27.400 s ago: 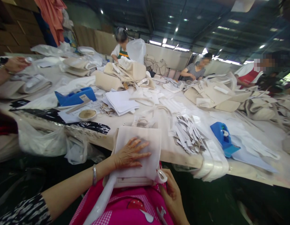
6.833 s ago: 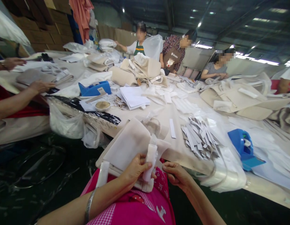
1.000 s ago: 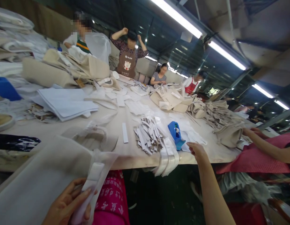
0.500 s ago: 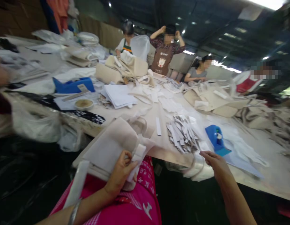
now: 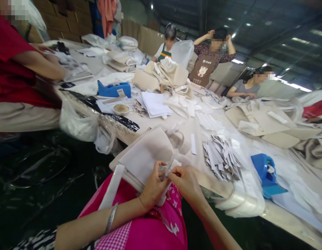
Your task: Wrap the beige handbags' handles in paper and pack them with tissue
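A pale beige bag (image 5: 147, 152) lies tilted across my lap, with a whitish sheet over its face. Its curved handle (image 5: 178, 139) stands up at the table's edge and looks wrapped in thin white film. My left hand (image 5: 153, 187) is closed around a white-wrapped strap (image 5: 173, 166) at the bag's right side. At the same strap, my right hand (image 5: 185, 180) has thumb and fingertips pinched together, touching or nearly touching the left fingers. What lies in that pinch is too small to make out. A long white wrapped strip (image 5: 112, 187) hangs at the bag's left.
On the table are a pile of grey-white strips (image 5: 222, 158), a single white strip (image 5: 193, 143), a blue tape dispenser (image 5: 266, 173) and a second blue dispenser (image 5: 114, 89). Beyond lie stacked beige bags (image 5: 161, 78) and white papers (image 5: 155, 104). Several co-workers surround the table.
My right hand has moved left from beside the strip pile and dispenser to the strap at my left hand. The view has swung left, showing more of a person in red.
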Tool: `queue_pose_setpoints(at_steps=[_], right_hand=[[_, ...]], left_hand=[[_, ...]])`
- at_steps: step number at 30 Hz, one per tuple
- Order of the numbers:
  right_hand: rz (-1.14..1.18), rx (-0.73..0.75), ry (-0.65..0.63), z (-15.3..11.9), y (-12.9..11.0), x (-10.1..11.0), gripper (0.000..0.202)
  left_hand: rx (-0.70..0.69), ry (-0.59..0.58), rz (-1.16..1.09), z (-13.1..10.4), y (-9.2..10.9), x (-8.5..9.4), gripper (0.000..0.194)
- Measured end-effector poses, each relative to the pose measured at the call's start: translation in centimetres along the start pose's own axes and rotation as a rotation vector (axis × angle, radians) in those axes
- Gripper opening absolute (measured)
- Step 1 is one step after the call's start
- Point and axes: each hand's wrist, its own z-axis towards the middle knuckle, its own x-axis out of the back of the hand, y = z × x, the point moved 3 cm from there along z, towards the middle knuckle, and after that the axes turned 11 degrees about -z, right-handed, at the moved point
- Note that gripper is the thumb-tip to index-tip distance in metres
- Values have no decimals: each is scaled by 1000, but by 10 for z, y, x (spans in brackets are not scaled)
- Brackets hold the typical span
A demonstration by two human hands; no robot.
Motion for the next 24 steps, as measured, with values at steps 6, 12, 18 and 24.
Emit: queue_pose_setpoints(at_steps=[6,12,18,24], right_hand=[[-93,0,19,1,-4,1,18],[-149,2,25,3,-2,0,17],[-178,-15,-67,-9,2,10,13],[143,-67,-89,-18,35,12,15]], left_hand=[[-3,-13,31,-2,1,4,47],[-2,-42,61,-1,5,3,39],[53,1,48,-1,6,3,41],[91,-11,69,0,3,7,37]])
